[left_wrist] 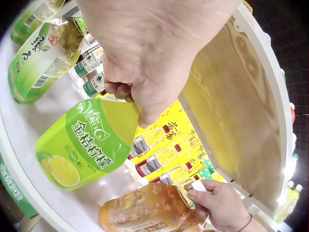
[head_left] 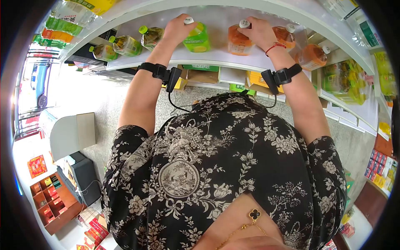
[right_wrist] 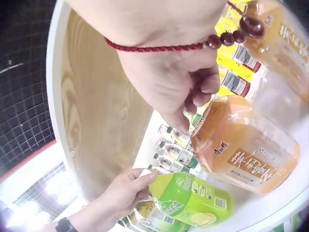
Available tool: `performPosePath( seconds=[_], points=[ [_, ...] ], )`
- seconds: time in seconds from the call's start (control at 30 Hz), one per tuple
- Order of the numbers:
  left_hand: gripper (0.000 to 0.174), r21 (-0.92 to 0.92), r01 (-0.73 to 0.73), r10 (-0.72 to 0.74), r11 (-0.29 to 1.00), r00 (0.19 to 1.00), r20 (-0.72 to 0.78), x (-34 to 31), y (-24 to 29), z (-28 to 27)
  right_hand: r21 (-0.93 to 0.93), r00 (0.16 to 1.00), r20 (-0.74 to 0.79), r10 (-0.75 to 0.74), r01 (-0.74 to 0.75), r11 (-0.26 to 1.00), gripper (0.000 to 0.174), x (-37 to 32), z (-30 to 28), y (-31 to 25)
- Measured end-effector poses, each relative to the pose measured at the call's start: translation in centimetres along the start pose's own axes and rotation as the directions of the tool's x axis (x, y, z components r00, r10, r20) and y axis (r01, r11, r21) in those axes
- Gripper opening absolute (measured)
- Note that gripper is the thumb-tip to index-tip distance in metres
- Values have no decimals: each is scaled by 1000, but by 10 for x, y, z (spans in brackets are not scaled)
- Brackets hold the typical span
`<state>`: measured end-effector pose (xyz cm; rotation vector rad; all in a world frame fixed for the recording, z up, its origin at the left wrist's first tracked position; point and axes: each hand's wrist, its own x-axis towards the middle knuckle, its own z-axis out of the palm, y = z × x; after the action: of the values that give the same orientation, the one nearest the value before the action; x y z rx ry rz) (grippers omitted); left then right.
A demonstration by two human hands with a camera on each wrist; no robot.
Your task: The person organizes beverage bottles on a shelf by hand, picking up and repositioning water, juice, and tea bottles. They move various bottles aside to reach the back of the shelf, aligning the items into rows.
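My left hand (head_left: 176, 30) grips a green lemon drink bottle (head_left: 197, 41) by its white cap. In the left wrist view the yellow-green label (left_wrist: 91, 145) of that bottle, with a lemon slice printed on it, faces the camera. Beside it on the white shelf (head_left: 217, 57), my right hand (head_left: 261, 34) holds an orange-brown tea bottle (head_left: 240, 41) around the white cap, thumb and fingers closed at the neck. The right wrist view shows this tea bottle (right_wrist: 246, 145) large, with the hand's fingertips at its top. Both bottles stand side by side, a gap between them.
Several green-capped bottles (head_left: 127, 45) line the shelf to the left. More orange tea bottles (head_left: 313, 56) are at the right, one close behind my right wrist. A shelf board (left_wrist: 236, 96) hangs above the hands. Yellow printed cartons (left_wrist: 169, 140) stand behind the bottles.
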<state>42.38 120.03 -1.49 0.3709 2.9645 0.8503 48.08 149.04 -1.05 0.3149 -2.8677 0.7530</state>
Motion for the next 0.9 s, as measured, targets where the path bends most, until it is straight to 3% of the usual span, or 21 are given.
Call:
performPosePath(
  seconds=[0.27,0.33,0.43,0.5,0.63,0.67,0.8,0.9],
  points=[
    [52,75,8,-9,997,1000,19,-2,5,0,-16,998,42,56,-55,998,46,1,5,6],
    [54,91,-1,0,996,1000,15,-4,11,-1,62,995,-84,55,-50,997,45,-6,-2,4],
    [55,231,24,-4,973,996,-85,-11,18,-3,-19,984,-134,119,-122,992,49,-12,-37,31],
    [55,253,-87,147,964,963,-228,-16,26,-11,-126,981,-125,150,-166,978,50,-19,-62,75],
    [57,275,-238,286,932,947,-149,-17,47,-6,-343,964,-105,243,-264,901,53,-39,-78,90],
    [57,228,-291,318,929,944,-92,-18,57,-1,-300,975,-117,187,-215,930,53,-40,-66,106],
    [56,42,-381,381,924,924,-1,-14,93,30,-240,964,-66,257,-265,934,52,-37,-65,98],
    [53,-22,-307,307,952,943,128,-4,115,42,-200,965,-123,231,-252,947,49,-34,-62,94]
  ],
)
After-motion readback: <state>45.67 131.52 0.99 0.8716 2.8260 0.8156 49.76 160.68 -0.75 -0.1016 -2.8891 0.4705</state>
